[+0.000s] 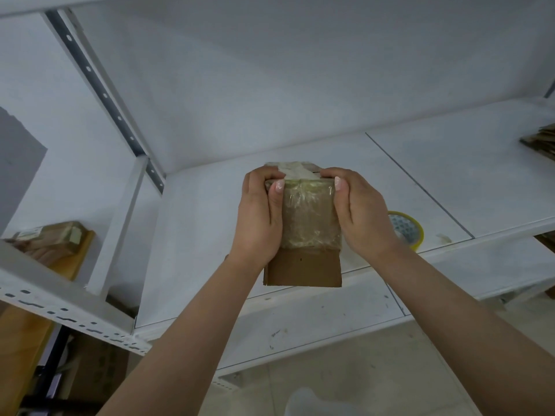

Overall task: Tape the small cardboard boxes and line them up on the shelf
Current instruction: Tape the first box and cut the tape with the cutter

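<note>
A small brown cardboard box [303,268] is held up in front of the white shelf [420,181], above its front edge. Wrinkled clear tape covers most of the box's near face and wraps over its top edge. My left hand [258,217] grips the box's left side, thumb pressed on the taped top corner. My right hand [363,211] grips the right side the same way, thumb on the tape. A yellow-rimmed tape roll [408,226] lies on the shelf just right of my right hand, partly hidden by it.
Flattened cardboard [540,139] lies at the shelf's far right. A taped cardboard parcel [57,235] sits on a neighbouring rack at left. A grey slotted upright [102,91] rises at the shelf's left corner. A scrap of tape [444,237] lies near the shelf's front edge.
</note>
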`<state>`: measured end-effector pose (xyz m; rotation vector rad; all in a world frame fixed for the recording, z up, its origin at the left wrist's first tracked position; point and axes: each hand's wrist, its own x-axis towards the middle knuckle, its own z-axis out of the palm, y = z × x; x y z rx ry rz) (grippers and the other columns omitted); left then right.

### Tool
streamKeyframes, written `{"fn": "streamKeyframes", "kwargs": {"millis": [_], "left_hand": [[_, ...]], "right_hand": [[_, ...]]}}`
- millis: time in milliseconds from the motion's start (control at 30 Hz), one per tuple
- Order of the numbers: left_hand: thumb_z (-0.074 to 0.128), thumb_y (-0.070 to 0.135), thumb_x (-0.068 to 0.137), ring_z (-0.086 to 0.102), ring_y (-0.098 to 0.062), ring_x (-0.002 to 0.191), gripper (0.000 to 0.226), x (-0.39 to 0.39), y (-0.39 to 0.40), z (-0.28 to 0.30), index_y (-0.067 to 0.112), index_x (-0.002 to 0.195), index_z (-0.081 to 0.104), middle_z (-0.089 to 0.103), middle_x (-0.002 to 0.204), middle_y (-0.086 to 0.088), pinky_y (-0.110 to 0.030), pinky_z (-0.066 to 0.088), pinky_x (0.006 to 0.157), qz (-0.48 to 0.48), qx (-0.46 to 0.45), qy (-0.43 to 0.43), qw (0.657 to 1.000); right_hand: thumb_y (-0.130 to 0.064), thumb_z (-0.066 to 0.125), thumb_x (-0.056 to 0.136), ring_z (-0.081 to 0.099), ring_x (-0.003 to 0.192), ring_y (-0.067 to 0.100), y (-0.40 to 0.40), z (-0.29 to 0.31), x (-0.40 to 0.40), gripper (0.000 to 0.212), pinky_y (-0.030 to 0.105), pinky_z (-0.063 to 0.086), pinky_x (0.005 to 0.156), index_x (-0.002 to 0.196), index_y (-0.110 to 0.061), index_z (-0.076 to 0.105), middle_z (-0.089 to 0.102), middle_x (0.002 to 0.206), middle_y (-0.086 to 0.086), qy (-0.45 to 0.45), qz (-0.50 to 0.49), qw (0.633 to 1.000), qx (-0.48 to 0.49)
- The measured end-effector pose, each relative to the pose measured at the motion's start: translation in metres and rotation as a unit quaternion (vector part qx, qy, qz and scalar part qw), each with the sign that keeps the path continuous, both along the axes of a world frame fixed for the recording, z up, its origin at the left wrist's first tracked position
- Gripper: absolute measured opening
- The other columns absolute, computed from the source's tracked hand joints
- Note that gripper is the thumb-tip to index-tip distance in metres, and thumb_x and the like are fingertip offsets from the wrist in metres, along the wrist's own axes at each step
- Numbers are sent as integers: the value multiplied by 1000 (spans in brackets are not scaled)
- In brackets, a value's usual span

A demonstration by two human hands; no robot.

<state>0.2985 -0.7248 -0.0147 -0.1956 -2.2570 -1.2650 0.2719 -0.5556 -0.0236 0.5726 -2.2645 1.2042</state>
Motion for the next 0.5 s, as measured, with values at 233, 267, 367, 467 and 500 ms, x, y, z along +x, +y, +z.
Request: {"fn": "streamKeyframes", "kwargs": {"millis": [233,267,367,467,500], "left_hand": [[35,29,102,49,4,108,32,-2,-2,-5,9,118,53,55,123,-6,-5,35,92,-1,-9,25,1000],[35,30,102,49,3,110,31,-1,-1,-6,9,118,53,55,123,-6,-6,35,93,-7,-8,34,999],[42,35,98,47,5,116,31,-2,-1,-10,13,116,54,53,126,-2,-9,36,97,-26,-5,52,998],[53,37,94,50,-4,122,25,-3,-5,-15,22,113,57,55,129,-1,-30,46,100,-56,35,35,997],[57,35,92,51,-6,122,25,-2,-6,-18,21,112,59,55,129,-1,-37,49,98,-67,44,23,997]], "right_hand": [[-38,29,104,62,103,24,7,1,1,50,34,49,87,125,-4,60,65,117,12,0,32,999,24],[-35,33,104,63,102,24,7,-1,1,46,32,49,87,124,-4,61,65,116,12,7,26,999,29],[-25,45,100,65,100,26,7,-7,-2,36,24,45,85,122,-2,63,67,113,14,40,-3,999,29],[-39,39,99,64,95,23,13,-16,-4,48,27,48,82,126,-4,60,65,113,12,36,12,998,40],[-47,37,98,63,92,21,15,-20,-5,55,31,50,79,131,-7,56,64,117,10,13,27,999,45]]}}
